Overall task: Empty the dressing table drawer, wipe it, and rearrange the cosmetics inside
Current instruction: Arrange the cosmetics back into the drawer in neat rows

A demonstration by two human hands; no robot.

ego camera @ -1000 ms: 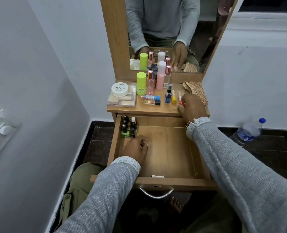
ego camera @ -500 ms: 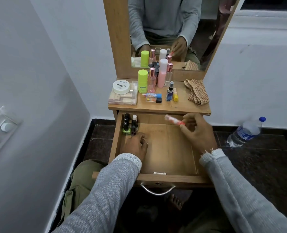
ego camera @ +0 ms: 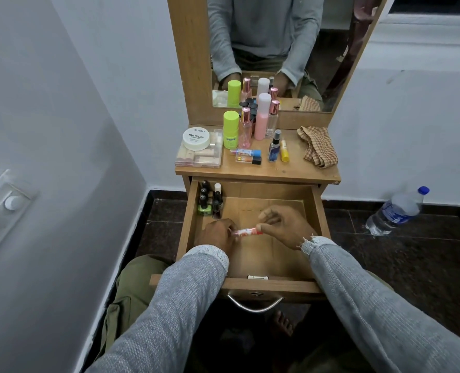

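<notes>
The wooden drawer [ego camera: 253, 286] is pulled out under the dressing table top [ego camera: 277, 172]. Several nail polish bottles [ego camera: 209, 199] stand in its back left corner. Both hands are inside the drawer with a small red and white tube [ego camera: 248, 232] lying level between them. My left hand [ego camera: 218, 234] pinches the tube's left end. My right hand [ego camera: 285, 224] pinches its right end with thumb and finger. On the top stand a lime green bottle [ego camera: 230, 129], pink bottles [ego camera: 262, 117], a white nail polish remover jar [ego camera: 196, 138] on a clear box, small tubes [ego camera: 246, 152] and a checked cloth [ego camera: 319, 146].
A mirror [ego camera: 266, 49] rises behind the table top and reflects the person's torso and the bottles. A plastic water bottle [ego camera: 395, 211] lies on the dark floor at the right. White walls close in at the left and right. The drawer's metal handle [ego camera: 254, 305] faces me.
My right hand took the red and white tube from the table top and brought it down into the drawer. My left hand, resting in the drawer before, now pinches the tube's other end.
</notes>
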